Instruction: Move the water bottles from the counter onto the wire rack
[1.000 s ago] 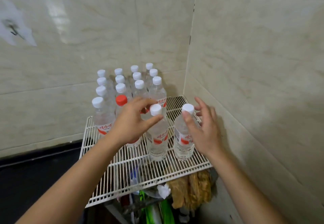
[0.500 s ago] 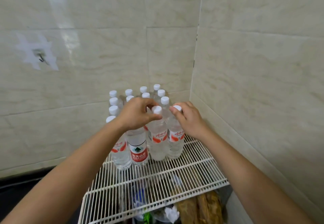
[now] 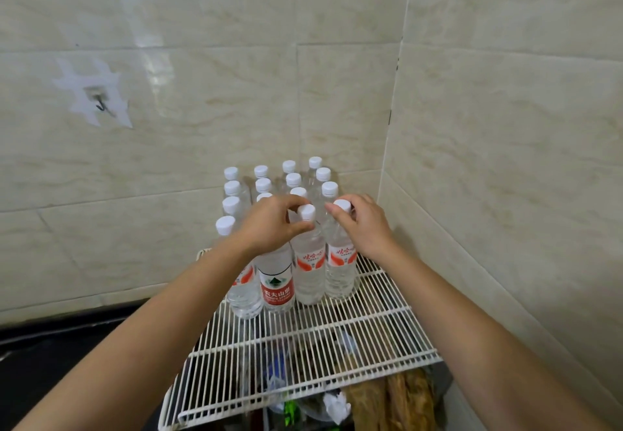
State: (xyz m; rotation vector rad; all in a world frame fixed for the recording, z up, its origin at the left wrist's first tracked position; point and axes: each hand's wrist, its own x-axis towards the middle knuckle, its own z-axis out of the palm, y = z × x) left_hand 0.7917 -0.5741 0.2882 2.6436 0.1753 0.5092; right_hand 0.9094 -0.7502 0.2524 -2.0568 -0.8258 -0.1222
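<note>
Left hand [image 3: 274, 225] pinches the neck of one water bottle [image 3: 308, 262], right hand [image 3: 362, 225] grips its neighbor bottle [image 3: 340, 262] by the cap, both upright on wire rack [image 3: 337, 339] w/ the pack; seat bases flat, then let go.

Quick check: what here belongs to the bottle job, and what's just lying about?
Job: water bottles, wire rack, left hand, right hand.

Lying about: wall hook, clutter under the rack.
</note>
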